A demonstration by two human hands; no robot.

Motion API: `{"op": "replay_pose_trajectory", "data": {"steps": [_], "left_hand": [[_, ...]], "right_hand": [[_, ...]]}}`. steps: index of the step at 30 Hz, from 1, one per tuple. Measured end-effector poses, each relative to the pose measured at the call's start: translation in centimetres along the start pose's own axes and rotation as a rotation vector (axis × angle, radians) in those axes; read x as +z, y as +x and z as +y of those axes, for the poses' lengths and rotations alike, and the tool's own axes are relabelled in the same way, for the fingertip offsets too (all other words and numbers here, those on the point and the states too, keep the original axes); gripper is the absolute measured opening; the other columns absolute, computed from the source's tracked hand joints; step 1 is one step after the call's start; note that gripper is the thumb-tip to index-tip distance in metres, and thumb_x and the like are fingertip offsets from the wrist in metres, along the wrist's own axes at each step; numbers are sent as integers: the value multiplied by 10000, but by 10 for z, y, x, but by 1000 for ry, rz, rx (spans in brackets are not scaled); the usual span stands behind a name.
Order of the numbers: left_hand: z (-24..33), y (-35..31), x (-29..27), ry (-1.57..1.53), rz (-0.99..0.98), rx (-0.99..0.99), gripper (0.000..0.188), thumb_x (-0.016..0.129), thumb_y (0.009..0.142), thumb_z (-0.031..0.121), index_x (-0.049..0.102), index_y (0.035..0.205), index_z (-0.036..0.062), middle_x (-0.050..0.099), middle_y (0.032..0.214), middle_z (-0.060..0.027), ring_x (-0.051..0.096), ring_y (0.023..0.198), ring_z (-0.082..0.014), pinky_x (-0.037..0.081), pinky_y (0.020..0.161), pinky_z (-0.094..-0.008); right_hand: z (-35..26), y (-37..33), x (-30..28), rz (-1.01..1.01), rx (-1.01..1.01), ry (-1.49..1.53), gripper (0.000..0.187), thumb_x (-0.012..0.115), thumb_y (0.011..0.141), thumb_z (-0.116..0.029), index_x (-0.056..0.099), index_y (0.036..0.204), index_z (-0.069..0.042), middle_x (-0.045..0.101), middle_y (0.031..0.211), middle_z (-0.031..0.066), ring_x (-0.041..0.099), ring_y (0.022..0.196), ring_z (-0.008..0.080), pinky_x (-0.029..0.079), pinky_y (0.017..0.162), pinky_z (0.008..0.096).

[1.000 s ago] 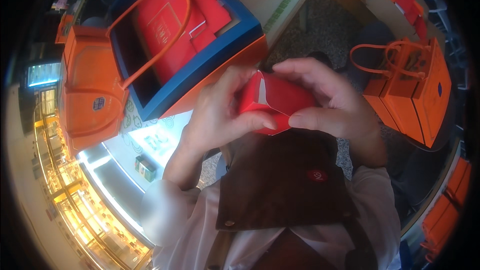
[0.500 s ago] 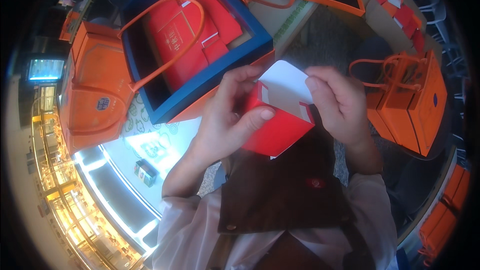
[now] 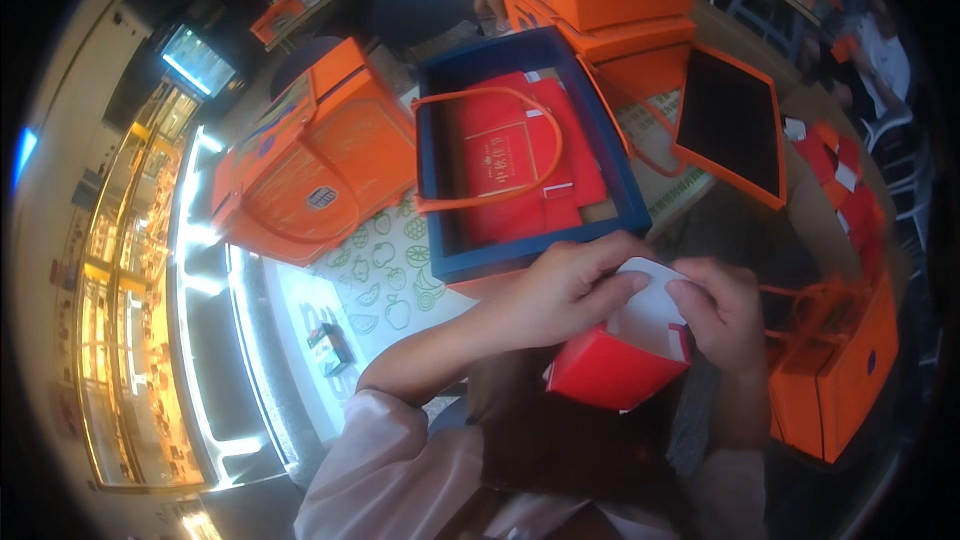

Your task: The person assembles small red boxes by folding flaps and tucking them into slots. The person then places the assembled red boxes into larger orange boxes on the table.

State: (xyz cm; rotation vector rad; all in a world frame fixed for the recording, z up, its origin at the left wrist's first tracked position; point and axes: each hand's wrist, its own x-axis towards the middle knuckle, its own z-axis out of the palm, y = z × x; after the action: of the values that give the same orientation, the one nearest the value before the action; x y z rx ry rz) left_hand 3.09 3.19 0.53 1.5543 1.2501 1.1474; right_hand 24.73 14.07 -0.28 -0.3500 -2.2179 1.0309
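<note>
A shop interior is shown, with a glowing display case (image 3: pixel 140 330) curving down the left of the frame and a fruit-print tabletop (image 3: pixel 395 285) left of centre. A red carton (image 3: pixel 620 375) is held in the air, lower right of centre, its white flap (image 3: pixel 650 285) raised. The flap's edges are pinched between thumb and fingers by the left hand (image 3: pixel 580 290) and the right hand (image 3: pixel 725 310). The flap could be creased or torn if it is pressed unevenly, and the carton could be dropped if the pinch is loosened, since no support is seen beneath it. Flat red cartons (image 3: pixel 500 140) are held in the blue-walled box (image 3: pixel 530 262) at upper centre, flanked by orange gift bags (image 3: pixel 330 175).
</note>
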Motion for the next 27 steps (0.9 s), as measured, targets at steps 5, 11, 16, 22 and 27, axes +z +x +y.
{"op": "replay_pose_trajectory", "data": {"steps": [5,11,16,22,27], "left_hand": [[10,6,-3,44,23,78,181,582,1017,127,649,1152,27,708,951,-141,732,858,-245,571,727,-321],[-8,4,1,-205,18,116,259,533,1022,65,672,1236,25,717,1073,-109,717,867,-165,582,735,-278],[-9,1,-7,-142,5,219,293,509,980,-14,701,1197,22,726,1105,-111,717,964,-185,583,825,-310],[-16,0,-12,27,54,387,312,544,904,-58,715,1155,15,732,1075,-151,716,1017,-290,568,875,-363],[-14,-1,-16,102,15,344,345,552,860,-81,693,1162,9,700,1048,-190,708,949,-352,567,807,-403]], "right_hand": [[7,-18,8,228,154,196,135,650,943,-76,652,1059,-7,678,944,73,649,833,135,515,741,275],[18,-22,11,315,88,63,71,636,955,-70,651,1014,-33,684,940,76,652,815,143,525,733,287],[26,-25,10,240,74,194,73,623,973,-96,654,1005,-38,689,941,72,648,813,128,518,726,278],[8,-10,19,208,211,438,177,589,1005,-190,666,986,-33,683,914,58,636,806,116,498,717,256],[3,-6,16,84,342,210,152,608,981,-118,690,1031,-1,690,929,51,634,849,104,511,754,257]]}}
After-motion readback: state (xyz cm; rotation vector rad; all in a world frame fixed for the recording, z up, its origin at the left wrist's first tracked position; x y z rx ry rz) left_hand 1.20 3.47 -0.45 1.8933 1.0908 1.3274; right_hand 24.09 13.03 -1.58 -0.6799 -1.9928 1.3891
